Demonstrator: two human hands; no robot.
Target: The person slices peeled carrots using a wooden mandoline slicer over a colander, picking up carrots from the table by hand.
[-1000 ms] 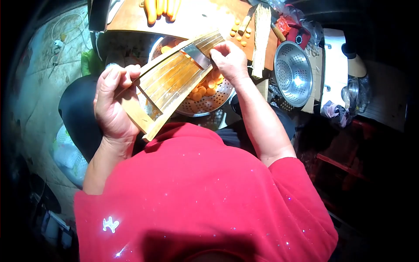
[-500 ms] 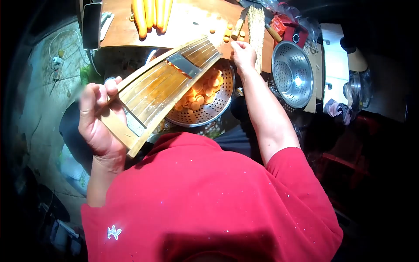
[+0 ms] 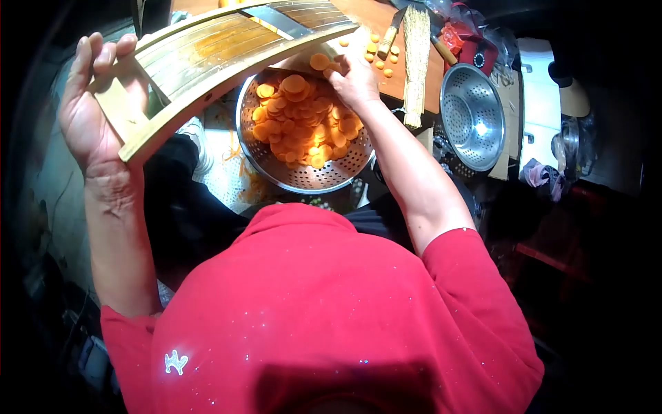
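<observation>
Holding the wooden slicer board (image 3: 227, 48) by its lower end, the left hand (image 3: 93, 114) has its grip closed around the plain handle part, fingers curled over the far edge. The board hangs lifted above and to the left of the colander of carrot slices (image 3: 303, 124), its long axis running from the hand up and right toward the table (image 3: 358, 17), blade end (image 3: 276, 14) farthest from the wrist. It looks stiff and fairly light but long, so it is best held at that bare end, well away from the metal blade. The right hand (image 3: 355, 79) sits at the colander's far rim, grip pinched on a carrot slice (image 3: 319, 62), which is likely slick and easily snapped.
</observation>
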